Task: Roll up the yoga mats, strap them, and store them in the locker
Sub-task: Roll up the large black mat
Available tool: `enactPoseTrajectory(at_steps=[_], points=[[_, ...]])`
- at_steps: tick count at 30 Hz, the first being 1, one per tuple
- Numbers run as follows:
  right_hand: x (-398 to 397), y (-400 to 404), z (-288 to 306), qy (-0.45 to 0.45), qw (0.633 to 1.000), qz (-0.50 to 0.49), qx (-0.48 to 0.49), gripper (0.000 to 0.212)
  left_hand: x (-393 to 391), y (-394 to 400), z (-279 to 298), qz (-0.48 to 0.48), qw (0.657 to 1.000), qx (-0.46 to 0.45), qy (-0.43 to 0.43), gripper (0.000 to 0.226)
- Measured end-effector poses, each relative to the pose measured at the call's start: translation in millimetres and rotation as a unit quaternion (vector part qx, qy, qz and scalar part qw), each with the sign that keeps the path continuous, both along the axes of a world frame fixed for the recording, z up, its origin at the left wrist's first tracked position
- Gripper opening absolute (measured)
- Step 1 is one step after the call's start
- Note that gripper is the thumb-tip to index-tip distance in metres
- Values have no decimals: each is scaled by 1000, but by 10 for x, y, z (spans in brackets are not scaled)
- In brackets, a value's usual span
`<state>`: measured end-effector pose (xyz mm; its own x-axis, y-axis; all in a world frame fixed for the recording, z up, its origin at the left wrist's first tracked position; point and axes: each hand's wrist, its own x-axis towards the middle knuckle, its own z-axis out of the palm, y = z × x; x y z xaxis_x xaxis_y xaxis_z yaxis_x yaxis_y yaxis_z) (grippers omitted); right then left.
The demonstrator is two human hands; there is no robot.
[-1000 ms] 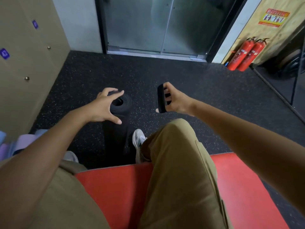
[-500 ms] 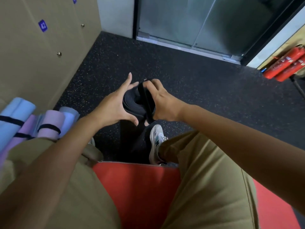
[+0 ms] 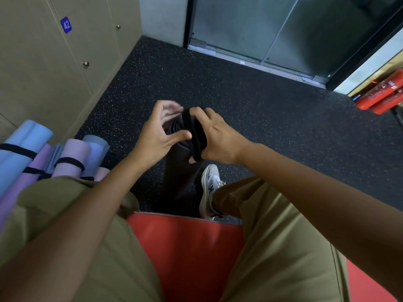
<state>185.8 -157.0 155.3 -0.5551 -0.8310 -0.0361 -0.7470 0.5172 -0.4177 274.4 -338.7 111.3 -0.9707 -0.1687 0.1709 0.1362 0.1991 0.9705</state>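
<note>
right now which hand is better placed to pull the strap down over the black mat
Right hand: it already pinches the black strap across the rolled black mat's top. The left hand only steadies the mat.

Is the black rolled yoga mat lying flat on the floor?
No, the black rolled yoga mat stands upright on the dark speckled floor, both hands at its top end.

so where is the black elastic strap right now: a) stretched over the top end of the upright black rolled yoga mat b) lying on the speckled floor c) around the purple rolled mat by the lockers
a: the right hand holds the black elastic strap stretched over the top end of the upright black rolled yoga mat.
</note>
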Motion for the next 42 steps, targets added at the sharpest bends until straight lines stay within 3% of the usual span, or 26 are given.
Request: enactPoseTrajectory(at_steps=[2, 4, 11, 15, 20, 24, 28, 32, 37, 42], points=[[-12, -17, -5, -6, 1000, -6, -6, 110, 16, 50, 15, 53, 998, 8, -20, 59], [-16, -36, -19, -7, 1000, -11, -10, 110, 35, 111, 44, 56, 997, 9, -46, 44], [-6, -35, -46, -4, 1000, -16, -9, 112, 75, 212, 129, 75, 992, 57, -88, 34], [2, -54, -45, -1, 1000, -20, -9, 113, 96, 358, 230, 100, 992, -17, -82, 16], [41, -32, -68, 2, 999, -26, -26, 117, 103, 302, 217, 133, 988, -34, -69, 17], [109, -67, -74, -3, 999, -29, -36, 119, 157, 382, 293, 213, 958, -185, -49, 23], [181, -51, -29, -4, 999, -37, -37, 116, 213, 318, 316, 255, 935, -247, -12, 25], [210, -40, -9, -3, 999, -33, -29, 110, 296, 301, 390, 210, 942, -262, 13, 33], [268, -100, -35, 0, 998, -40, -40, 106, 445, 225, 360, 205, 910, -352, 72, 20], [338, -135, -35, -8, 998, -50, -48, 106, 558, 146, 314, 188, 906, -377, 36, 40]])
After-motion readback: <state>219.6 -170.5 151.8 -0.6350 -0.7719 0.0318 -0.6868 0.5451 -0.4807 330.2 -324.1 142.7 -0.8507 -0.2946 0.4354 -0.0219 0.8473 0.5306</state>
